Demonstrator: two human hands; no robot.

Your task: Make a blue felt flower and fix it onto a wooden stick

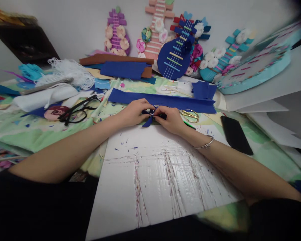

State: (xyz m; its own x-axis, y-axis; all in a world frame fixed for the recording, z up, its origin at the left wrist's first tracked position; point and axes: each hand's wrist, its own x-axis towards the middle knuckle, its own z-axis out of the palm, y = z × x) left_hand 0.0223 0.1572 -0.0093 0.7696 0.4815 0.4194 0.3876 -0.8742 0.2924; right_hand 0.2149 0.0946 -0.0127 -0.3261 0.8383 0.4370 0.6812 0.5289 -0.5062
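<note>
Both hands meet at the far edge of a white cutting board (120, 194), with fingertips pinched together. Between them is a small strip of dark blue material (147, 122), one end hanging down toward the board. My left hand (135, 112) grips it from the left, thumb and fingers closed. My right hand (169, 118) pinches it from the right and wears a bracelet at the wrist. How the strip is folded is mostly hidden by the fingers. Gold-handled scissors (190, 115) lie just beyond my right hand. Behind both hands lies a long folded blue sheet (160, 99).
Black glasses (77, 112) and a bundle of white string (65, 73) lie on the left. A black phone (235, 134) rests at the right. Along the wall stand decorated lute-shaped crafts, including a blue one (174, 58). Blue scraps dot the board.
</note>
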